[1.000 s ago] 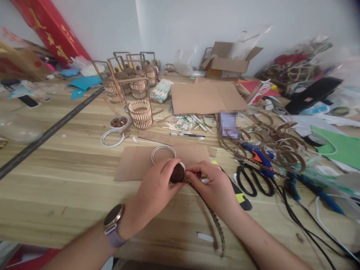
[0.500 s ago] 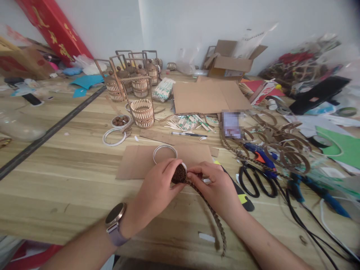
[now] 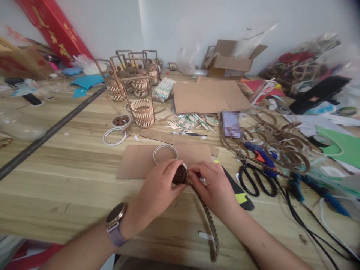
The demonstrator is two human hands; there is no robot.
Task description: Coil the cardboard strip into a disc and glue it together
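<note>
Left grip point(image 3: 158, 186) held coil point(image 3: 180, 175) | right grip point(image 3: 216, 187) pinched braided strip point(image 3: 210, 222) | white ring point(image 3: 129, 118), far from tabletop's point(image 3: 70, 176) near edge, enclosed balls point(image 3: 120, 120)

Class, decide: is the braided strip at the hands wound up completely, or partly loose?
Partly loose: the left hand holds a tight coil, while braided strip trails from its edge past the right hand.

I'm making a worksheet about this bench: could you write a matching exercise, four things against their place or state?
1. dark brown coil
2. wristwatch
3. braided strip
4. ballpoint pen

A. lying beyond the left hand
B. trailing toward the table's near edge
C. held in the left hand
D. worn on the left wrist

Pairs: 1-C, 2-D, 3-B, 4-A
</note>
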